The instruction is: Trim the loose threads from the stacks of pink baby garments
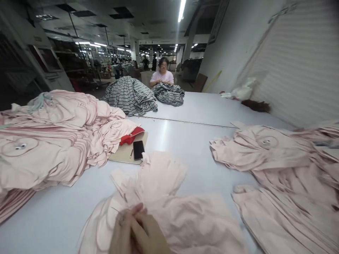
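Observation:
A pale pink garment (196,218) lies spread and wrinkled on the table in front of me, with a curved reddish outline at its left side. My left hand (122,225) and my right hand (149,231) meet over it near the bottom of the view. The fingers of both are closed and pressed together on the garment's cloth. Slight blur and the overlapping fingers hide the exact spot they pinch. Beside my left hand a thin dark line shows, too fine to name.
Stacked pink garments (53,148) fill the left; more pink garments (286,176) lie at right. A phone (138,150) rests on a tan board (124,155) beside red cloth (132,135). Across the white table (203,109), a person (162,76) handles striped fabric (169,93).

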Demonstrator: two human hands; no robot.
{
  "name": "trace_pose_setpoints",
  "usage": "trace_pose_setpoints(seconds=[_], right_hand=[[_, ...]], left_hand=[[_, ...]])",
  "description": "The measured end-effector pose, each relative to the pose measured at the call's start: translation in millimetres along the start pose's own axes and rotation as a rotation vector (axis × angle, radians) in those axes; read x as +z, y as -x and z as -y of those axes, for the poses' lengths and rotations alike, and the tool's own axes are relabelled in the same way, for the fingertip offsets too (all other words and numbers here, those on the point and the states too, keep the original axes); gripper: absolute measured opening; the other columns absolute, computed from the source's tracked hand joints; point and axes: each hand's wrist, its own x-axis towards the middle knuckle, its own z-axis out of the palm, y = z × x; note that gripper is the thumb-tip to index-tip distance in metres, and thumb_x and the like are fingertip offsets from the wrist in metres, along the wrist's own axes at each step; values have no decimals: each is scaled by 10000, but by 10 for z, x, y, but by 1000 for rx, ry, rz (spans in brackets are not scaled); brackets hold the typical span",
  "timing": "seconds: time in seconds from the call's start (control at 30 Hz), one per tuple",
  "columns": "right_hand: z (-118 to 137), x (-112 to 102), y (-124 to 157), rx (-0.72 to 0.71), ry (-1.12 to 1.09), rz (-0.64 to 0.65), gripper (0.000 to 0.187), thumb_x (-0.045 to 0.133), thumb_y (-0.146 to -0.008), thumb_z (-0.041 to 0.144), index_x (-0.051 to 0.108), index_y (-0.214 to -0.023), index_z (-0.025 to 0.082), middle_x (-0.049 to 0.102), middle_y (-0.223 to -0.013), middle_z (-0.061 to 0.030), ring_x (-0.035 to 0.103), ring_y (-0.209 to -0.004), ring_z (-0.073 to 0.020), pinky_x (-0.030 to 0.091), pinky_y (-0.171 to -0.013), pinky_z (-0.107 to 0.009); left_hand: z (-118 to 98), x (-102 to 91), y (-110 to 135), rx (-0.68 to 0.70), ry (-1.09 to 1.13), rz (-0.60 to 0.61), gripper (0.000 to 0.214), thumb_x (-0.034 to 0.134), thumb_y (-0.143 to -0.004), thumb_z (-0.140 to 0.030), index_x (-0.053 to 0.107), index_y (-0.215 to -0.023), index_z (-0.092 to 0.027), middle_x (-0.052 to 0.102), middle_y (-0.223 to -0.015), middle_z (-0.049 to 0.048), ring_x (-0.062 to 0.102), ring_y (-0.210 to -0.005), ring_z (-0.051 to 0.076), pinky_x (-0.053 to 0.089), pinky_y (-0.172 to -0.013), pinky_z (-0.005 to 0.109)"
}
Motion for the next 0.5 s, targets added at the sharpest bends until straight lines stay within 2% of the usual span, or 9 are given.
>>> trace_pose_setpoints(seconds=[0.03, 0.1, 0.13, 0.23, 0.3, 0.37, 0.43, 0.5], right_hand=[[-73, 62, -376, -43, -5, 46, 471, 454, -941, 148, 488, -1396, 264, 665, -1119, -92, 636, -949, -224, 557, -776, -346], [-298, 237, -1156, -73, 14, 126, 489, 468, -908, 85, 490, -1389, 174, 667, -1081, -100, 621, -944, -198, 524, -802, -304], [-437, 352, -1532, -53, 113, 230, 476, 471, -882, 41, 526, -1344, 145, 667, -1060, -110, 615, -937, -203, 510, -793, -309], [-870, 762, -2420, -10, 189, 276, 339, 417, -866, -24, 647, -1103, 51, 655, -1046, -207, 577, -1006, -278, 457, -847, -413], [-1110, 1008, -2725, -7, 175, 299, 261, 447, -855, -15, 671, -968, 59, 662, -1002, -214, 564, -1020, -287, 423, -882, -428], [-1277, 1178, -2830, -4, 130, 307, 190, 489, -849, 18, 662, -883, 89, 666, -973, -197, 560, -1019, -278, 401, -905, -418], [-1368, 1277, -2838, 20, 69, 287, 142, 505, -864, 65, 639, -877, 110, 663, -975, -178, 566, -1003, -268, 397, -898, -404], [-1387, 1355, -2848, 80, -2, 235, 137, 481, -902, 119, 605, -960, 116, 652, -998, -161, 582, -970, -256, 414, -856, -384]], left_hand=[[-48, -162, -220, -14, 26, -46, 549, 406, -859, -690, 604, -1109, -243, 718, -897, 93, 714, -826, 238, 608, -689, 395], [-145, -483, -702, -65, 89, -219, 500, 466, -831, -670, 566, -1018, -217, 716, -885, 69, 704, -756, 213, 590, -659, 371], [-186, -632, -951, -72, 74, -286, 475, 503, -805, -664, 539, -953, -214, 714, -878, 60, 694, -717, 203, 573, -626, 352], [-243, -978, -1635, -41, -248, -264, 397, 492, -797, -618, 498, -863, -226, 691, -731, 25, 656, -615, 187, 508, -568, 311], [-228, -1104, -1991, -52, -452, -214, 348, 433, -828, -574, 486, -875, -233, 640, -591, -6, 622, -542, 196, 480, -569, 321], [-195, -1155, -2266, -59, -576, -180, 340, 389, -851, -543, 487, -935, -228, 608, -541, -19, 616, -538, 214, 473, -603, 340], [-164, -1153, -2484, -48, -666, -165, 343, 382, -860, -510, 501, -990, -215, 619, -583, -8, 639, -609, 229, 479, -666, 354], [-142, -1128, -2661, -19, -755, -164, 331, 395, -861, -464, 526, -1013, -201, 658, -704, 35, 663, -751, 251, 482, -747, 369]])
